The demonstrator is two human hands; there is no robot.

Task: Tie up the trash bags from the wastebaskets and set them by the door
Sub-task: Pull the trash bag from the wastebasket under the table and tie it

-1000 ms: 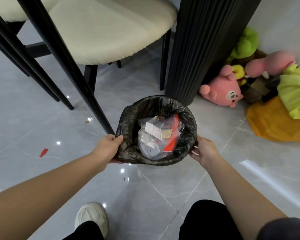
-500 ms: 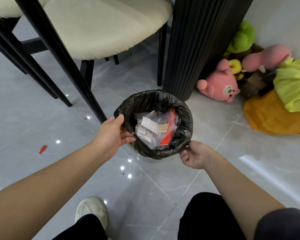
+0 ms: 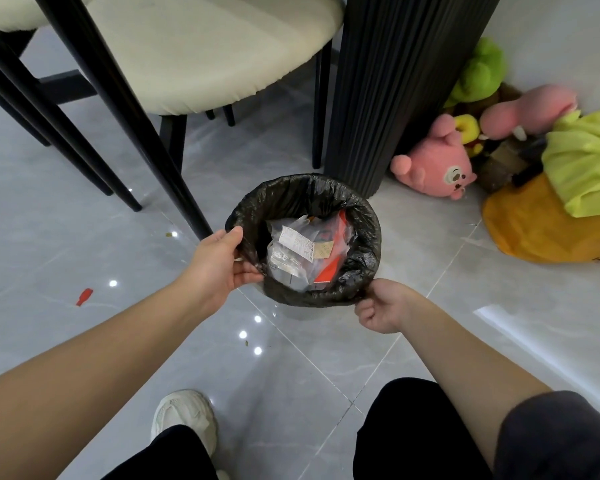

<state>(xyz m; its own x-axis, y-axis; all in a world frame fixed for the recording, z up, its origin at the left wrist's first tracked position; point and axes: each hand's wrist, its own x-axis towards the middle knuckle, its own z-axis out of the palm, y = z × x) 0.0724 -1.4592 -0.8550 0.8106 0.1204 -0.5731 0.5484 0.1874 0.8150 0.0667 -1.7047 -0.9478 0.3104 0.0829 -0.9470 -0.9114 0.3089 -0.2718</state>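
Note:
A small round wastebasket stands on the grey tile floor, lined with a black trash bag (image 3: 329, 192) whose edge is folded over the rim. Inside lie clear plastic wrappers, a printed receipt (image 3: 297, 242) and a red packet. My left hand (image 3: 219, 268) pinches the bag's edge at the left side of the rim, thumb on top. On the near right side, my right hand (image 3: 383, 308) is closed on the bag's folded edge. The basket itself is almost wholly hidden by the bag.
A cream-seated chair (image 3: 201, 53) with black legs stands behind and left of the basket. A black ribbed table pedestal (image 3: 392, 84) rises right behind it. Plush toys (image 3: 437, 164) and a yellow bag (image 3: 534, 226) lie at the right by the wall. A red scrap (image 3: 84, 296) lies on the floor.
Both hands shifted from the basket's sides to the bag's edge. The left hand now pinches the rim at the left; the right hand has closed on the near right edge.

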